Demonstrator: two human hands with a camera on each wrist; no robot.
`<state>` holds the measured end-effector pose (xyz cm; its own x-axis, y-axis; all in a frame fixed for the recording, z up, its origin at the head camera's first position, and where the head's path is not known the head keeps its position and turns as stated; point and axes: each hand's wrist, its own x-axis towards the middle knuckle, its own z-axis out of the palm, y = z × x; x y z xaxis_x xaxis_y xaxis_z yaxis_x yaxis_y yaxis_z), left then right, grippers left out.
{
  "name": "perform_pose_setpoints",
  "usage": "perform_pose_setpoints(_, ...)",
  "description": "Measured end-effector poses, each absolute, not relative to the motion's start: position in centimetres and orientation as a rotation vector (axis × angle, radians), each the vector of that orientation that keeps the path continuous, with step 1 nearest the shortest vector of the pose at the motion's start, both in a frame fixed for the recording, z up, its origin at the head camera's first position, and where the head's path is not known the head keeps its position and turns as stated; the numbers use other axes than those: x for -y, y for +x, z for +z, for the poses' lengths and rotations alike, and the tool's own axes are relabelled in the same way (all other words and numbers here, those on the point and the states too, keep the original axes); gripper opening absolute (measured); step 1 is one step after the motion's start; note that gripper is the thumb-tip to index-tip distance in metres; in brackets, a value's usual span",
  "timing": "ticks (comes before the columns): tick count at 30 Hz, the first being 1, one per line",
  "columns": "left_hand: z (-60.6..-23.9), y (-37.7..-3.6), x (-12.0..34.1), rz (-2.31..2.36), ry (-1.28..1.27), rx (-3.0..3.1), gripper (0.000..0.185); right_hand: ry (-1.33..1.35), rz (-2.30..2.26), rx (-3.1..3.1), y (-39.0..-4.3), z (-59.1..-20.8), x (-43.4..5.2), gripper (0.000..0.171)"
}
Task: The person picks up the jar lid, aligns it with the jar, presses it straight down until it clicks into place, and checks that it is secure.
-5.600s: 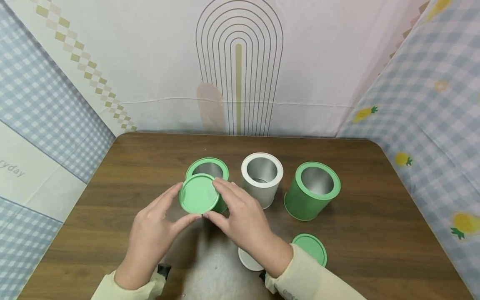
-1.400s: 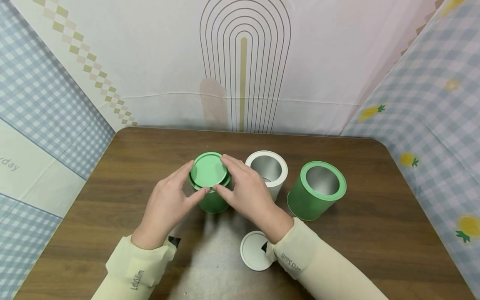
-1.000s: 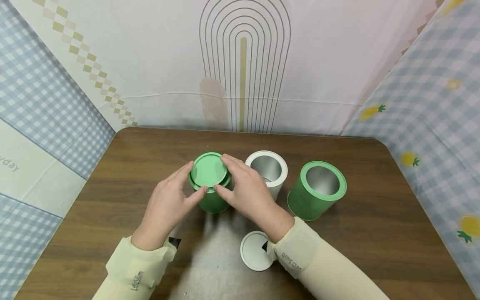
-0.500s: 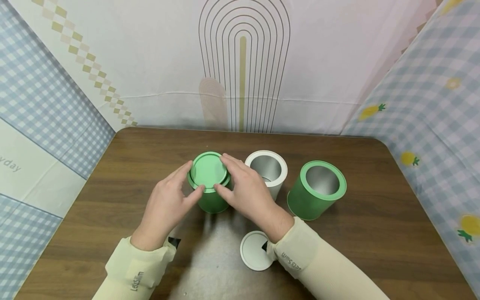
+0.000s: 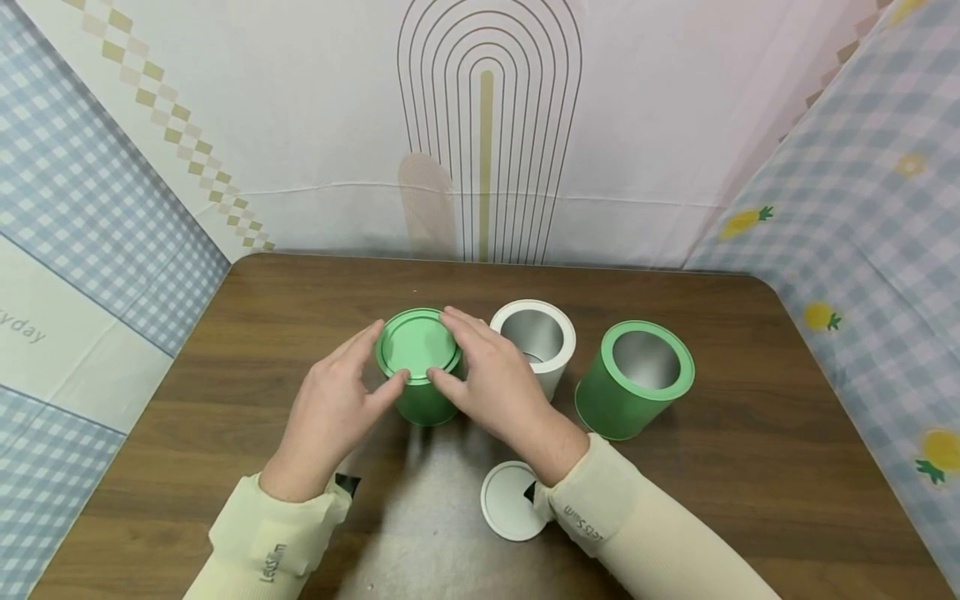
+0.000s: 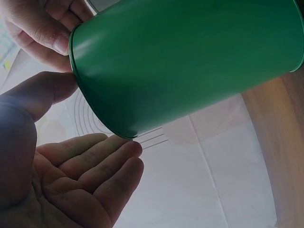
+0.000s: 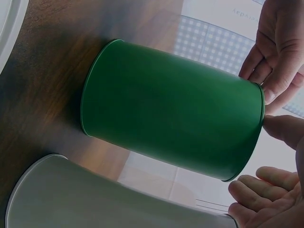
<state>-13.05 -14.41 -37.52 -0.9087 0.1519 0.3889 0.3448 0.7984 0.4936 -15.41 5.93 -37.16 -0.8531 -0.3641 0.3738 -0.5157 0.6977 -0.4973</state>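
Note:
A green lid (image 5: 417, 343) lies level in the top of the left green can (image 5: 427, 404), which stands upright on the table. My left hand (image 5: 330, 408) is at the left of the rim, its thumb at the front and its fingers fairly straight. Opposite it, my right hand (image 5: 495, 387) has its fingertips and thumb at the right of the rim. Both wrist views show the wall of the green can (image 6: 185, 61) from low down, with fingertips right at its top edge. The thumbs stand apart at the front.
A lidless white can (image 5: 534, 337) stands beside my right hand, partly behind it. Farther right stands another green can (image 5: 633, 379), also lidless. A white lid (image 5: 512, 502) lies on the wooden table (image 5: 750, 467) beside my right cuff, which overlaps it. Fabric walls surround the table.
The green lid, held tilted in front of the left can several seconds ago, went over its mouth and has now dropped level into it. My hands have barely moved in the last second.

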Motion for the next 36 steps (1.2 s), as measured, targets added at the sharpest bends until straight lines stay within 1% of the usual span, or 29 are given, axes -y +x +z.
perform_pose_setpoints(7, -37.6, -13.1, 14.3, -0.817, -0.401, 2.644, 0.056, 0.697, 0.885, 2.66, -15.4, -37.0, -5.8, 0.06)
perform_pose_setpoints(19, -37.7, -13.3, 14.3, -0.807, -0.38, 2.673, 0.053, 0.675, 0.786, 2.729, -15.3, -36.8, -5.8, 0.054)
perform_pose_setpoints(36, -37.8, -13.4, 14.2, -0.807, -0.349, 2.701, 0.054, 0.521, 0.859, 2.903, -16.0, -35.3, -5.1, 0.057)
